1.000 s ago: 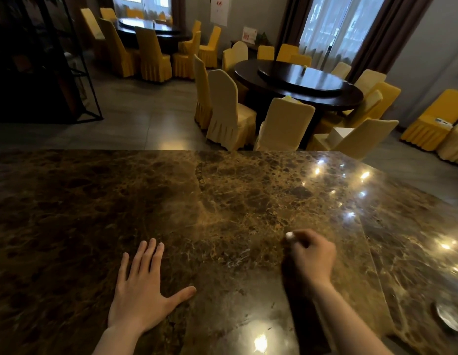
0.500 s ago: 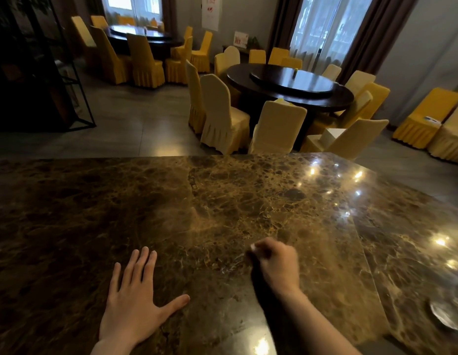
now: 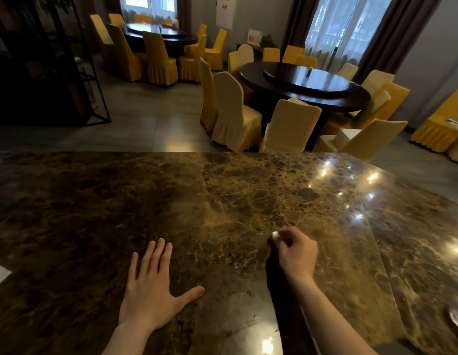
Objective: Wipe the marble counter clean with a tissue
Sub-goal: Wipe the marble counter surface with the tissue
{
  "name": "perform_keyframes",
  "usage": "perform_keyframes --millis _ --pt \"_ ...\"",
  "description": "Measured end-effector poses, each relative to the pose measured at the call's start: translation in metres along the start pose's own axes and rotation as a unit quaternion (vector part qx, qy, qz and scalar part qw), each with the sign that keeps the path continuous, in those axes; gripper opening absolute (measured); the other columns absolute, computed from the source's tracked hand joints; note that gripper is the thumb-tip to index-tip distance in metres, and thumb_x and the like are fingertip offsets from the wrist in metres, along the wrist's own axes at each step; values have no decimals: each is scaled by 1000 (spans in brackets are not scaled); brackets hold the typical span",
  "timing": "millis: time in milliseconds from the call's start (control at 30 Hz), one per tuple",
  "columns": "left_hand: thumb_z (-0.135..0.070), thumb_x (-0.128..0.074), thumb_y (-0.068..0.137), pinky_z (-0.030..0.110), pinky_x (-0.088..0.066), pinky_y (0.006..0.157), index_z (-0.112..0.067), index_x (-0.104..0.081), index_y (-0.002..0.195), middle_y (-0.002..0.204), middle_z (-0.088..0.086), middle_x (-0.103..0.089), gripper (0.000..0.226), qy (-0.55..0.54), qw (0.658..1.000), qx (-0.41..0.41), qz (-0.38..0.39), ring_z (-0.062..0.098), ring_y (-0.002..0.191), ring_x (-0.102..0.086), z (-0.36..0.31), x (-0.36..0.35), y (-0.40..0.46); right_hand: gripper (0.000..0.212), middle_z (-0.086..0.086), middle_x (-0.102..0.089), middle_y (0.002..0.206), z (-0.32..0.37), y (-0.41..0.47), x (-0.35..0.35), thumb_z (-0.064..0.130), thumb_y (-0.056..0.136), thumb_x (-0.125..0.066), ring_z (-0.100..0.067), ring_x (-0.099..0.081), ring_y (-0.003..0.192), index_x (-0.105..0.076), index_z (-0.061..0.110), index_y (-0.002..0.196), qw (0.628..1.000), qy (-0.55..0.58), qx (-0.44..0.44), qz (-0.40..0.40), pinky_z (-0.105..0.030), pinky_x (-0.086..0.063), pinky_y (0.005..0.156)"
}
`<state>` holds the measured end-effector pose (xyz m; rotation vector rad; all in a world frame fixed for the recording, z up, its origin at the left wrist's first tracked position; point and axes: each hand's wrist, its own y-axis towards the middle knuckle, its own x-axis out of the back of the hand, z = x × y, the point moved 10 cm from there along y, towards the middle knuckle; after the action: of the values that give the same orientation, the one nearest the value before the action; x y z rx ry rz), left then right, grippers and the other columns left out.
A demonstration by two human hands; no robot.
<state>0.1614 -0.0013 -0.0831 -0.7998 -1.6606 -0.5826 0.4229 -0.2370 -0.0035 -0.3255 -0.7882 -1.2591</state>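
Bench (image 3: pixel 99 206): brown marble, glossy, lamp glints at right.
Tissue (image 3: pixel 275 234): small white wad, only its tip showing, pressed to the bench near centre.
Right hand (image 3: pixel 297 254): fisted round the tissue.
Left hand (image 3: pixel 151 290): flat, fingers spread wide, holding nothing, braced on the bench.
Progress: wiping judged under way; faint pale smears just beside the tissue; far and left areas likely remain.

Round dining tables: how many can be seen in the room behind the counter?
2. One dark round table stands at right, just beyond the marble counter, ringed by covered chairs. The other stands far back at left, near a window. Others may lie out of view.
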Motion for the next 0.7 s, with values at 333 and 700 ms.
perform_keyframes --millis 333,700 --pt "-113 -11 62 54 10 131 -22 9 163 171 -4 18 137 -3 1000 -8 -3 15 156 27 1 0 -1 10 9 -73 82 57 -59 -65 16 87 -76 -8 -68 76 -75 26 90 982 -22 124 142 -31 -56 69" --pt "-114 -12 59 53 13 130 -25 20 157 169 -7 23 136 -12 1000 -4 7 12 153 32 2 -2 0 18 10 -57 73 62 -74 -46 14 83 -75 -11 -53 74 -61 24 76 965 -78 233 93 -33 -45 54"
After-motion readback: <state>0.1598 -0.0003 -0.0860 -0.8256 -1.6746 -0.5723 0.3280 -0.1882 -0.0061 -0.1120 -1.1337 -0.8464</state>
